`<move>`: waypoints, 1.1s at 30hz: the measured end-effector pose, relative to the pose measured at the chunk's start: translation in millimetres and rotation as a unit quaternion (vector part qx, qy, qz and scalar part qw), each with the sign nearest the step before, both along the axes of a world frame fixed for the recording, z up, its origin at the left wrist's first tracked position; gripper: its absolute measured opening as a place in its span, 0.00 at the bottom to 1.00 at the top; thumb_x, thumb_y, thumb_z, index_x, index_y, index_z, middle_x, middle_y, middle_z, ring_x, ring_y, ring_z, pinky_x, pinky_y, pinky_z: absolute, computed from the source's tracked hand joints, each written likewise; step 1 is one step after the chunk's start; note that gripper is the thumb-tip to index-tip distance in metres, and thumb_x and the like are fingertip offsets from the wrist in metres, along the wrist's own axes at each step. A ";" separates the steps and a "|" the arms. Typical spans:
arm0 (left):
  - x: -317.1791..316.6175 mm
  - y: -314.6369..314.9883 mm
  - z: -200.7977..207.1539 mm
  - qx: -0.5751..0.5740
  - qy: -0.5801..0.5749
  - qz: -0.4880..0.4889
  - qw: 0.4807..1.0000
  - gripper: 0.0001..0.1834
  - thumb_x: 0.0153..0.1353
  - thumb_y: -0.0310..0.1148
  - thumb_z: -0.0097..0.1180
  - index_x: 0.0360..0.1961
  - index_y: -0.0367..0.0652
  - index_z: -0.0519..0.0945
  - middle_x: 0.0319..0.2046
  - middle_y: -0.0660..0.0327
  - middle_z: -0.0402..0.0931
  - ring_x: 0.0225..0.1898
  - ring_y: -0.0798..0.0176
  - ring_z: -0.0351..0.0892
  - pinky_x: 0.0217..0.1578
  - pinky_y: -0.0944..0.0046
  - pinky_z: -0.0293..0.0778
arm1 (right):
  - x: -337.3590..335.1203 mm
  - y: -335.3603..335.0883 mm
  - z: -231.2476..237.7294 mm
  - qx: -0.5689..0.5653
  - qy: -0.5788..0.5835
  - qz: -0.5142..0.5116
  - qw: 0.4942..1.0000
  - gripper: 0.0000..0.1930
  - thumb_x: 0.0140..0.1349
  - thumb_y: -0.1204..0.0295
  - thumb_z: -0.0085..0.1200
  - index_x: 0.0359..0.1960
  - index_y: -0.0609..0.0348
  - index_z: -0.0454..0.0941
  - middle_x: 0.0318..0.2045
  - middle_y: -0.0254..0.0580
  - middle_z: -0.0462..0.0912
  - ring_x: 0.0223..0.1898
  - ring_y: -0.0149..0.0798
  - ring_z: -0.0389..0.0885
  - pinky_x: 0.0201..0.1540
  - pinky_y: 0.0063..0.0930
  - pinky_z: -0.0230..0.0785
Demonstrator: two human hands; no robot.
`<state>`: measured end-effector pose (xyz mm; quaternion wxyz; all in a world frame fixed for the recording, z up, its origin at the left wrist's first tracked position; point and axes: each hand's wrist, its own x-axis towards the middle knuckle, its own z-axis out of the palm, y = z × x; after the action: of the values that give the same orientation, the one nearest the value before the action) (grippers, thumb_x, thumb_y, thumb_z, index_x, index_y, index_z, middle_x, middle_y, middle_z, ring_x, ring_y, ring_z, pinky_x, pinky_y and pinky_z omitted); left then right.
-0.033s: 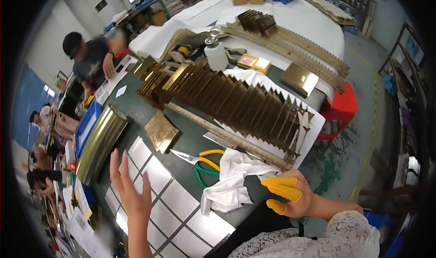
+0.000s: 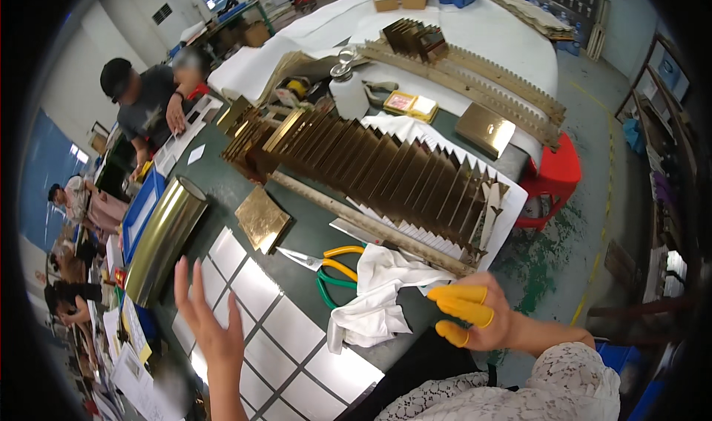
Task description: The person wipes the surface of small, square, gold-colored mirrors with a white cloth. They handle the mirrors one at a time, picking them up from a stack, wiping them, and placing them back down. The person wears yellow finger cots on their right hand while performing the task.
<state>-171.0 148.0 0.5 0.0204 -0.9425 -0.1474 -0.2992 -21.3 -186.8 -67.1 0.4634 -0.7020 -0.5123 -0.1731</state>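
My left hand (image 2: 213, 336) hovers over a grid of silvery-white rectangular plates (image 2: 293, 324), fingers spread and holding nothing. To the right, my right hand (image 2: 480, 316) wears yellow finger cots on the thumb and two fingers. A gap shows between those fingers and the thumb, with nothing visible in it. Beside this hand lies a crumpled white cloth (image 2: 378, 302). Scissors (image 2: 326, 269) with one yellow and one green handle lie partly against the cloth. A square gold-coloured plate stack (image 2: 262, 219) rests on the dark green table beyond the grid.
Many bronze-coloured plates (image 2: 371, 165) stand in a slotted wooden rack (image 2: 371, 221). A gold film roll (image 2: 167, 232) and blue tray (image 2: 144, 209) lie left. Behind are a white bottle (image 2: 348, 94) and notched wooden strips (image 2: 475, 91). A co-worker (image 2: 148, 102) sits far left; a red stool (image 2: 552, 187) stands right.
My left hand has dropped slightly toward me, still spread. The right hand keeps nearly the same place and pose. The whole view has shifted a little.
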 end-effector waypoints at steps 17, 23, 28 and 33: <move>-243.2 96.7 -42.9 -0.070 -0.132 0.341 0.928 0.28 0.63 0.28 0.52 0.64 0.37 0.62 0.60 0.51 0.63 0.59 0.52 0.66 0.53 0.57 0.71 | 432.5 68.2 8.3 -0.162 0.126 -0.331 0.921 0.64 0.38 0.46 0.73 0.71 0.60 0.44 0.64 0.66 0.60 0.67 0.60 0.56 0.68 0.46 0.52; -278.2 77.7 -33.6 -0.098 -0.132 0.438 0.884 0.37 0.58 0.39 0.64 0.63 0.32 0.62 0.58 0.42 0.65 0.55 0.48 0.70 0.51 0.55 0.75 | 483.4 88.4 1.5 -0.151 0.168 -0.266 0.937 0.67 0.38 0.47 0.74 0.71 0.65 0.40 0.59 0.64 0.68 0.59 0.59 0.69 0.62 0.40 0.63; -280.9 73.0 -42.0 -0.214 -0.243 0.452 0.831 0.36 0.59 0.36 0.60 0.66 0.36 0.60 0.62 0.47 0.63 0.58 0.50 0.68 0.54 0.55 0.73 | 501.1 84.0 -5.7 -0.084 0.259 -0.184 0.944 0.62 0.43 0.62 0.75 0.71 0.66 0.38 0.53 0.54 0.75 0.52 0.44 0.77 0.55 0.33 0.70; -325.9 93.0 -61.9 -0.147 -0.230 0.386 0.881 0.29 0.64 0.24 0.50 0.67 0.39 0.60 0.64 0.52 0.60 0.60 0.53 0.66 0.53 0.59 0.71 | 474.0 91.7 12.7 0.001 0.198 -0.133 0.971 0.57 0.48 0.67 0.72 0.72 0.60 0.39 0.56 0.51 0.72 0.56 0.40 0.73 0.55 0.32 0.71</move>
<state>-496.9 241.0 -61.3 -0.0387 -0.7081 -0.5423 -0.4506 452.6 -95.1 -54.4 0.5292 -0.7837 -0.3120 -0.0918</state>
